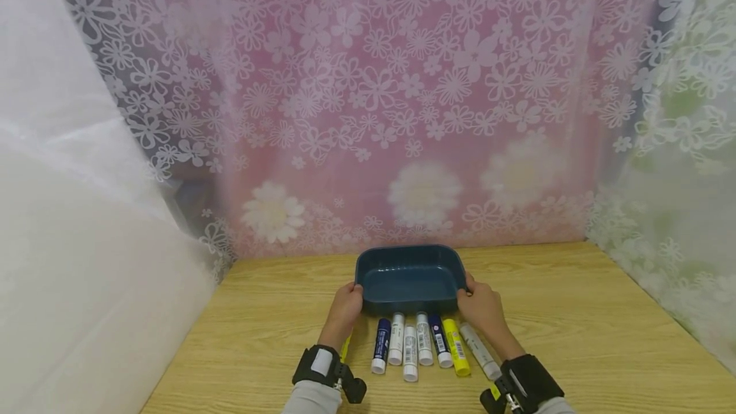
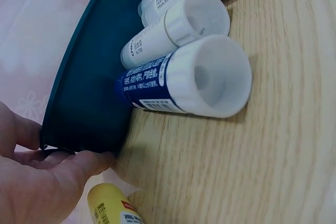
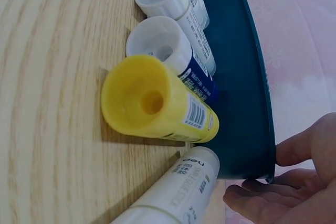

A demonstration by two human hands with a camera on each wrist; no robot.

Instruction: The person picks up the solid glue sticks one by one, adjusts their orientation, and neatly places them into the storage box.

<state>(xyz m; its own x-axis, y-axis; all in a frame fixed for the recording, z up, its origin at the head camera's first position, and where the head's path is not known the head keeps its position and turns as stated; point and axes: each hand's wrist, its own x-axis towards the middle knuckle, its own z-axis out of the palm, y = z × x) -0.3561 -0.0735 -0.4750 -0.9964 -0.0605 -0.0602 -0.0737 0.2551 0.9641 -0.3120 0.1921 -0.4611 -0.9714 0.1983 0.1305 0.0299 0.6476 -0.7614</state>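
Both hands hold a dark teal rectangular dish (image 1: 409,283) by its two short ends. My left hand (image 1: 346,305) grips the left end; in the left wrist view its thumb lies at the rim and the fingers reach under the base. On the opposite end, my right hand (image 1: 483,308) does the same, thumb at the rim and fingers underneath. The dish's inside is bare. A row of glue sticks lies just in front of it: a blue one (image 2: 152,85), several white ones (image 1: 410,353), a second blue one (image 1: 439,340) and a yellow one (image 3: 157,100).
Another white glue stick (image 1: 480,351) lies slanted beside the right forearm. A yellow glue stick (image 2: 113,205) is partly hidden by the left forearm. Behind the wooden table (image 1: 276,299) hangs a pink flowered curtain (image 1: 345,145), with a white sheet (image 1: 86,241) at the left.
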